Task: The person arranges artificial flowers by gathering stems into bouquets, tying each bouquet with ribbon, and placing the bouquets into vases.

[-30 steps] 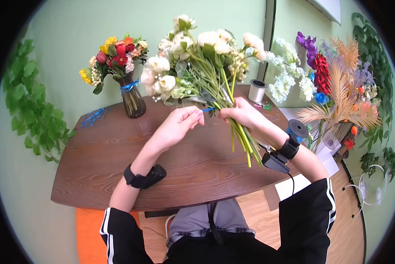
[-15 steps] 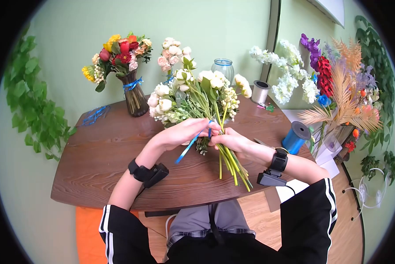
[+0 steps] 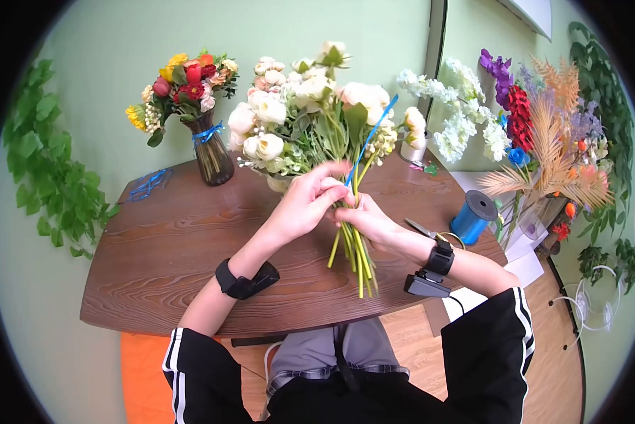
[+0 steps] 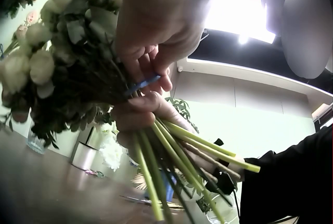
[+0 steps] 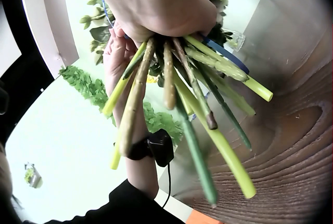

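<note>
A bouquet of white and cream flowers [image 3: 266,109] tilts over the table, its green stems [image 3: 360,265] pointing down toward the person. My right hand [image 3: 371,222] grips the stems just below the leaves. Close above it, my left hand [image 3: 305,200] pinches a blue ribbon [image 4: 143,85] at the binding point of the stems. One end of the ribbon [image 3: 371,138] sticks up to the right across the blooms in the head view. In the right wrist view a loop of ribbon [image 5: 227,56] shows beside the stem ends.
A dark glass vase [image 3: 213,161] with red and yellow flowers stands at the back left, near loose blue ribbon pieces [image 3: 148,185]. On the right are a blue ribbon spool [image 3: 464,227], scissors [image 3: 420,227] and a white spool [image 3: 411,152]. Tall flowers [image 3: 519,120] stand beyond the table's right edge.
The bouquet dips toward the table, then rises again, its stems now steeper. The ribbon tail, hanging lower left half a second ago, now points up right. Both hands stay at the stems.
</note>
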{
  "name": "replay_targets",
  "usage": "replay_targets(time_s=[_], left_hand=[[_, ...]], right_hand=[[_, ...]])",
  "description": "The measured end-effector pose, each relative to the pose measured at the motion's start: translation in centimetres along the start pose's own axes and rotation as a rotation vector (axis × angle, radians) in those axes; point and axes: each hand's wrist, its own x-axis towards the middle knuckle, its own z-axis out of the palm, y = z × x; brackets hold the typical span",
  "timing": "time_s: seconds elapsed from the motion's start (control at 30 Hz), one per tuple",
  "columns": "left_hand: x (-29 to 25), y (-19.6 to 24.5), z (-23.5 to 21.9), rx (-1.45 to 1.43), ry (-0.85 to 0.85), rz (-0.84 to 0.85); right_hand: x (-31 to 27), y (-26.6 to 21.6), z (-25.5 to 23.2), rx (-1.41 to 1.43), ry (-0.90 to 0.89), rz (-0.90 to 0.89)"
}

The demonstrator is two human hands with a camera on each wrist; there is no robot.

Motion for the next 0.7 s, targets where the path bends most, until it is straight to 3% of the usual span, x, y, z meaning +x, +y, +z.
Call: replay_targets(time_s=[0.03, 0.13, 0.2, 0.27, 0.3, 0.4, 0.53, 0.7], left_hand=[[0.2, -0.1, 0.1, -0.006, 0.007, -0.014], [-0.5, 0.4, 0.8, 0.227, 0.054, 0.012], [-0.7, -0.6, 0.9, 0.330, 0.038, 0.021], [-0.9, -1.4, 0.8, 0.621, -0.011, 0.122], [-1.0, -2.0, 0.9, 0.616, -0.028, 0.068], [-0.8, -5.2, 0.7, 0.705, -0.101, 0.253], [-0.7, -6.3, 1.2, 0.891, -0.169, 0.153], [-0.8, -7.5, 2.1, 0.832, -0.164, 0.220]], right_hand=[[0.4, 0.6, -0.1, 0.009, -0.015, -0.075], [0.8, 2.0, -0.1, 0.016, -0.021, -0.070], [0.6, 2.5, 0.2, 0.051, -0.004, 0.056], [0.3, 2.9, 0.7, 0.147, 0.017, 0.222], [0.7, 4.0, 1.1, 0.114, 0.068, 0.174], [0.8, 5.7, 1.7, 0.136, 0.123, 0.221], [0.4, 5.4, 1.0, -0.003, 0.036, 0.208], [-0.4, 6.4, -0.9, -0.256, 0.005, 0.297]])
